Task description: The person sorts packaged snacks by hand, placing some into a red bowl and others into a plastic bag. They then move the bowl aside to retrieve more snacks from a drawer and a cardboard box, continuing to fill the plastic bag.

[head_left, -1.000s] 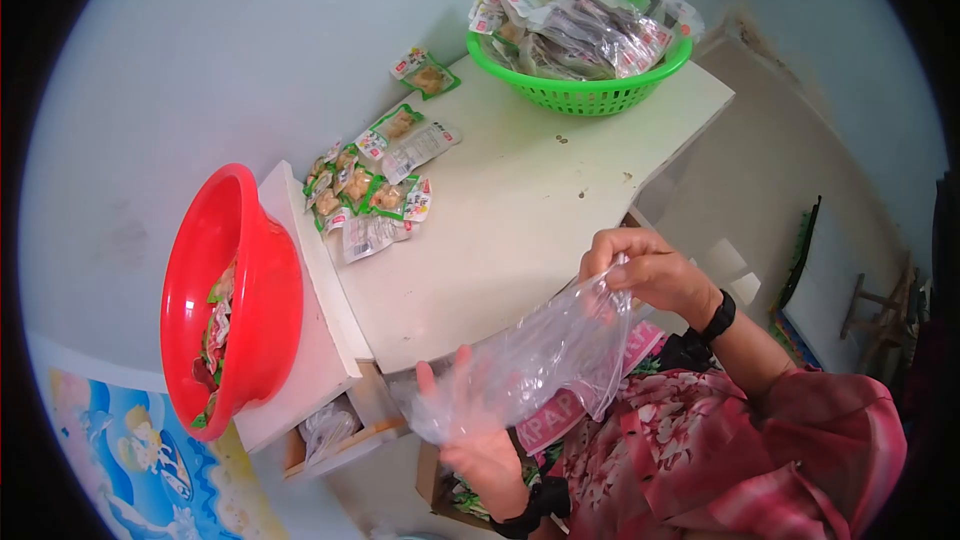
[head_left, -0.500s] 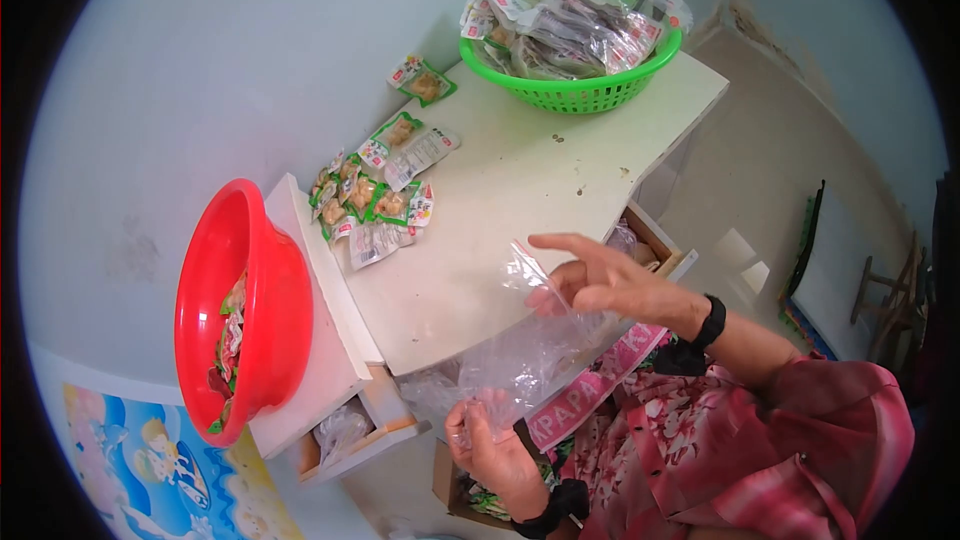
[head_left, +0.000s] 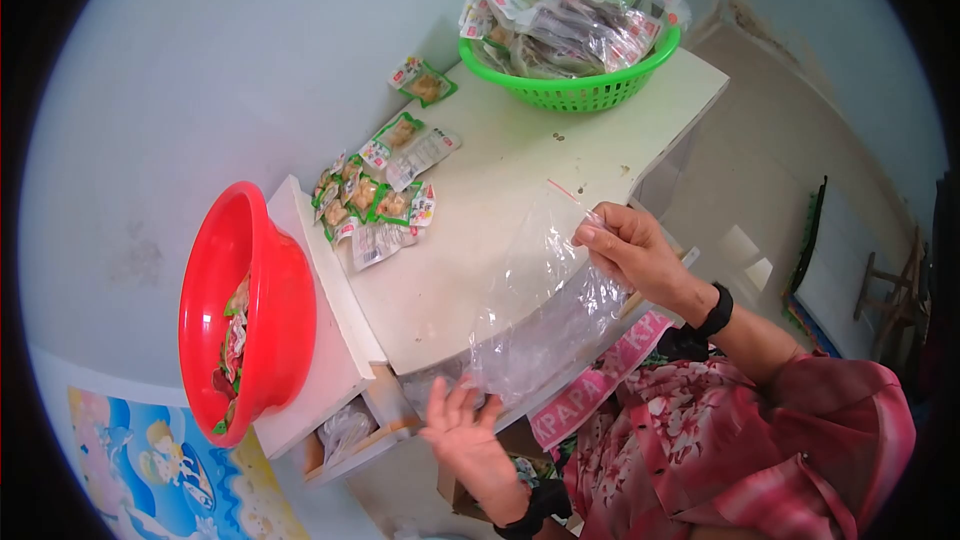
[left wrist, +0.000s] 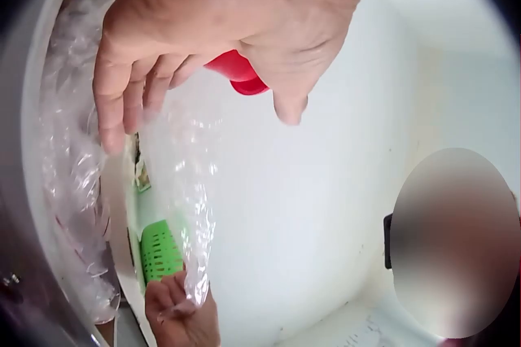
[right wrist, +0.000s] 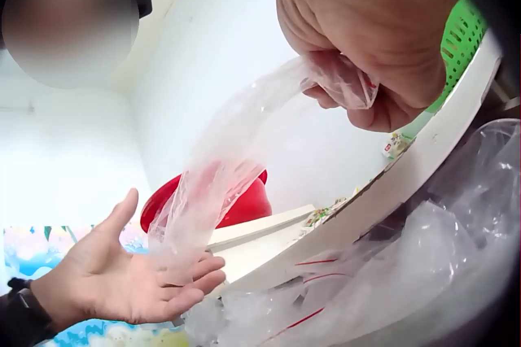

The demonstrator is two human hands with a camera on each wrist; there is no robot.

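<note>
A clear plastic zip bag [head_left: 535,270] with a thin red line at its top edge hangs stretched over the front of the white table. My right hand [head_left: 635,255] grips the bag near its upper corner, the plastic bunched under the fingers in the right wrist view. At the bag's lower end my left hand [head_left: 470,445] lies palm up, its fingers loosely spread. In the right wrist view the end of the bag overlaps the left hand's fingers [right wrist: 191,282]. Below the tabletop, an open drawer [right wrist: 456,241] is full of more clear bags, some with red lines.
Several small snack packets [head_left: 365,200] with green edges lie at the table's left back. A green basket [head_left: 580,95] heaped with larger packs stands at the far end. On the left, a red basin [head_left: 285,310] holds more packets. A smaller drawer [head_left: 345,440] stands open below it.
The right hand has gone from spread fingers to gripping the bag near its top. The left hand has let go of the bag's lower part and opened. The bag has been drawn out longer.
</note>
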